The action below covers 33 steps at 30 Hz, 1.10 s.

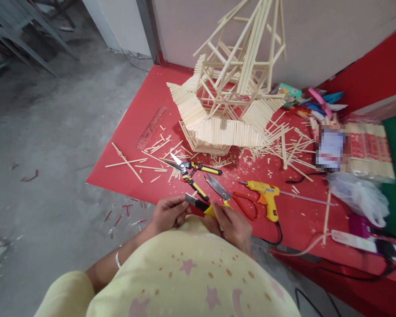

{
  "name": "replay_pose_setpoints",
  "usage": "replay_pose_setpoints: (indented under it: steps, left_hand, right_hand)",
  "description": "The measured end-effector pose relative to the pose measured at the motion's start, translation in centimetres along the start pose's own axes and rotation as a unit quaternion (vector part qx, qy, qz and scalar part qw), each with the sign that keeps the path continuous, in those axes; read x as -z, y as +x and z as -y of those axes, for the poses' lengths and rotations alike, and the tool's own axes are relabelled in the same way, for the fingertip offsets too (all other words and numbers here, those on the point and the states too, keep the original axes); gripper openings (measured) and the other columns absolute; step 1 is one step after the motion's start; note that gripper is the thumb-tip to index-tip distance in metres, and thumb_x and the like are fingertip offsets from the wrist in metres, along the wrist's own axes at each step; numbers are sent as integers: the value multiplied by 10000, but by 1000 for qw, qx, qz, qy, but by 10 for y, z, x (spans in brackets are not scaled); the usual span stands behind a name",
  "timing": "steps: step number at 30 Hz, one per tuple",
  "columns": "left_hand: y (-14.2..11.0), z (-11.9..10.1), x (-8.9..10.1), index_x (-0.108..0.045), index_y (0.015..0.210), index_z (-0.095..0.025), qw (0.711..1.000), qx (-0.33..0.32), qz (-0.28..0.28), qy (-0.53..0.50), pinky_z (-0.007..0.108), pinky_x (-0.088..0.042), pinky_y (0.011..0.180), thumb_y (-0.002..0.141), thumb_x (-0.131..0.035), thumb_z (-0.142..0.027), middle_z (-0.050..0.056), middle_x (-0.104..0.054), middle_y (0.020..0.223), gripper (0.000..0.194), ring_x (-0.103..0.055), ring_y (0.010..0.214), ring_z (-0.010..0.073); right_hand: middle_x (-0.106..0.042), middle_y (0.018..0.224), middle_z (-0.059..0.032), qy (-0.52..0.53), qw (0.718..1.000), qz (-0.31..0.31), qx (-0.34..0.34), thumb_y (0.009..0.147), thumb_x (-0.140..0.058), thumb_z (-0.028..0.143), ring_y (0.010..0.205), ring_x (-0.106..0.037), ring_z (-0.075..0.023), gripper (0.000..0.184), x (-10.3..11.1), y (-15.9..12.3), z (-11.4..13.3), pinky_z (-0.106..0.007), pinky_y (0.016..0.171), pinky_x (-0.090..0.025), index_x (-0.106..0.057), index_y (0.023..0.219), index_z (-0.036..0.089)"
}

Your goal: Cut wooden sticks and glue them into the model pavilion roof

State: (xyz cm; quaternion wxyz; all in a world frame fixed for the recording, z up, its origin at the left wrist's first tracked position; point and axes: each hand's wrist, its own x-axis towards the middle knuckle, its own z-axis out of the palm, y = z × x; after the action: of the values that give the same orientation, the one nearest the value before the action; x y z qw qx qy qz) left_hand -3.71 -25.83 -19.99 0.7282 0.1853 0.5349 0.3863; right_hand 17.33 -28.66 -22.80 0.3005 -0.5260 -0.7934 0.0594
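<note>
My right hand (pixel 232 224) is closed round the yellow handle of a utility knife (pixel 199 204), whose dark blade end points left. My left hand (pixel 167 213) has its fingers curled and pinched at the blade tip; what it holds there is too small to name. Both hands hover at the near edge of the red mat (pixel 135 132). Just beyond them lie yellow-and-black snips (pixel 189 171), orange-handled scissors (pixel 232 196) and a yellow glue gun (pixel 265 196). Further back stands a tall model of pale wooden sticks (pixel 231 97).
Loose sticks and offcuts (pixel 284 145) litter the mat, and a red ruler (pixel 152 127) lies at its left. At right are stick bundles (pixel 366 149), a plastic bag (pixel 359 196), a power strip (pixel 359 242) and cables. Grey concrete floor (pixel 46 145) is left.
</note>
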Motion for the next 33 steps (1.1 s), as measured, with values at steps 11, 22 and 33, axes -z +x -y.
replay_pose_setpoints:
  steps: [11,22,33]
  left_hand:
    - [-5,3,8,-740,815,-112,999,-21,-36,-6,178,-197,350,617,-834,-472,-23,-541,518,421,-345,344,18]
    - [-4,2,4,-719,817,-121,1000,-13,-15,-18,164,-224,337,631,-833,-463,-15,-589,585,406,-387,348,21]
    - [-4,-4,0,-674,868,-135,1000,-9,9,-25,157,-195,347,686,-801,-459,-63,-492,528,393,-333,347,13]
  right_hand:
    - [-715,956,-82,-63,995,-65,-48,880,-643,276,734,-644,-176,571,12,8,1,-267,642,-469,-486,1429,270]
    - [-692,801,-23,71,997,-7,-3,868,-656,246,618,-596,-111,557,4,12,7,-218,588,-454,-508,1405,260]
    - [-691,873,-59,64,996,20,-62,917,-583,307,689,-622,-138,458,3,8,5,-233,613,-482,-545,1365,217]
